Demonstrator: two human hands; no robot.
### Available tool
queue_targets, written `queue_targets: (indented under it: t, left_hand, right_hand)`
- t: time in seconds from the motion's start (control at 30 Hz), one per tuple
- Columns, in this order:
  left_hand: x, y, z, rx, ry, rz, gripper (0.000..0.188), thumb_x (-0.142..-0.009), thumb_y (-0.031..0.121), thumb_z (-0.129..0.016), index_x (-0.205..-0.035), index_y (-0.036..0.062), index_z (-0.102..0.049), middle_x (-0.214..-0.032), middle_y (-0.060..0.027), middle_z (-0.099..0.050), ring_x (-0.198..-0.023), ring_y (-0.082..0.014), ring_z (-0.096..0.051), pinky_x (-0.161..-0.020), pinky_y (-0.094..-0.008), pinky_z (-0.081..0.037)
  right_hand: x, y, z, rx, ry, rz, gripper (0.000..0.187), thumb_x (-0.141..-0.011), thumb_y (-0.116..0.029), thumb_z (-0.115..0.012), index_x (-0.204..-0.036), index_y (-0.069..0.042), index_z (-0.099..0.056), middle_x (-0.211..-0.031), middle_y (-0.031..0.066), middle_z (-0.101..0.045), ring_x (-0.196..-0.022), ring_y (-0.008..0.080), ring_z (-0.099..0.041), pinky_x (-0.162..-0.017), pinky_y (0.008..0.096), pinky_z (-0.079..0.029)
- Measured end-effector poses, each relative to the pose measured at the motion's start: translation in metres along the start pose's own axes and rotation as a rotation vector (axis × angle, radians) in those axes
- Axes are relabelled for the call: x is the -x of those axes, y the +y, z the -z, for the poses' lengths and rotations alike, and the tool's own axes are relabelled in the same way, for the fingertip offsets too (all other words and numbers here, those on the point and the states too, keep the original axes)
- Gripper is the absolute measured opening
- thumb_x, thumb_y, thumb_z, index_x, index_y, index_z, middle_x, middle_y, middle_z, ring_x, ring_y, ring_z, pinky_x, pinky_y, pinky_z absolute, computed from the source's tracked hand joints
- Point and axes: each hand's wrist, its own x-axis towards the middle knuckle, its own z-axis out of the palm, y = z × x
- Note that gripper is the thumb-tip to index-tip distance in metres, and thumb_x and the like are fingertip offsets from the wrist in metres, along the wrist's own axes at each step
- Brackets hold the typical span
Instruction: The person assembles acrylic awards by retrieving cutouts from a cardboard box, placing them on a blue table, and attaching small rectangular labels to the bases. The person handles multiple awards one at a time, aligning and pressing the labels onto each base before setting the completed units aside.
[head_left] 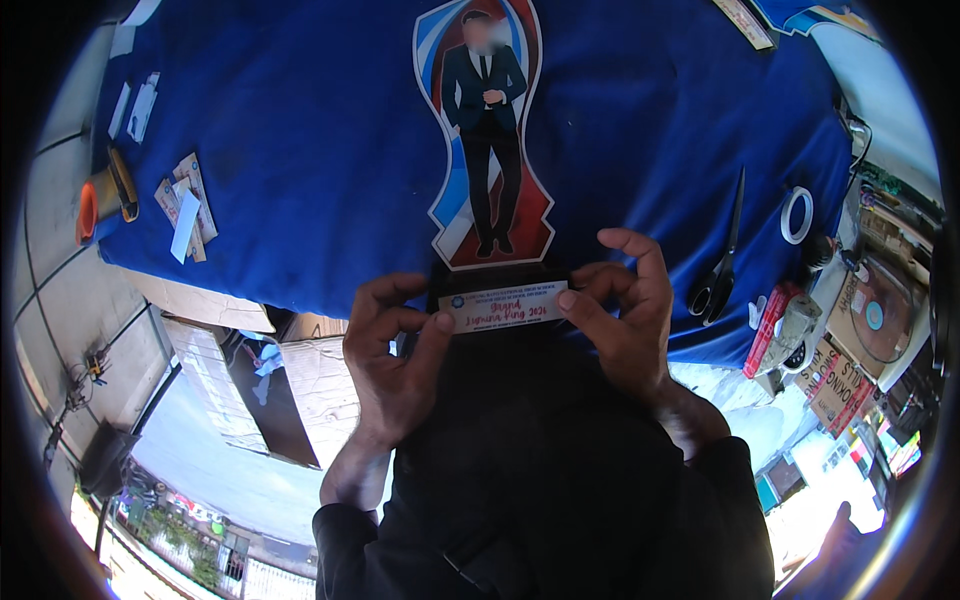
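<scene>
A flat cutout trophy (490,140) lies on the blue cloth, its top toward the far edge. It shows a figure in a dark suit against red, white and blue. Its black base (500,276) is close to my body, with a pale printed label (503,308) on the front. My left hand (395,350) grips the base's left end, thumb on the label's left edge and fingers curled behind. At the other end, my right hand (630,320) holds the base with its thumb on the label's right corner, one finger raised off it.
Black scissors (722,265) and a roll of white tape (797,215) lie to the right. Several label strips (187,212) and an orange-ended roll (88,212) with a cutter knife (124,185) are at left. Open cardboard boxes (318,385) stand below the table edge.
</scene>
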Motion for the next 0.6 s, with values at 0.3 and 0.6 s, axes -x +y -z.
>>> queue_targets:
  t: [0.3, 0.6]
  left_hand:
    - [-0.004, 0.003, 0.005, -0.019, -0.048, 0.054, 0.016, -0.085, 0.006, -0.078, -0.078, -0.004, -0.069, -0.116, -0.0176, -0.064, -0.089, -0.0205, -0.064, -0.077, -0.0316, -0.05]
    - [-0.01, 0.007, 0.003, -0.014, -0.046, 0.061, 0.016, -0.084, 0.006, -0.079, -0.074, -0.0025, -0.069, -0.112, -0.0164, -0.065, -0.087, -0.0192, -0.062, -0.074, -0.0307, -0.048]
  right_hand:
    - [0.0, -0.002, -0.003, 0.047, 0.042, -0.068, 0.054, -0.082, 0.002, -0.077, -0.125, 0.001, -0.045, -0.069, 0.006, -0.065, -0.075, 0.0124, -0.067, -0.086, 0.0315, -0.049]
    - [-0.003, 0.007, -0.004, 0.035, 0.075, -0.004, 0.048, -0.08, 0.002, -0.077, -0.117, 0.0, -0.046, -0.068, 0.0075, -0.066, -0.072, 0.0119, -0.066, -0.082, 0.0314, -0.049]
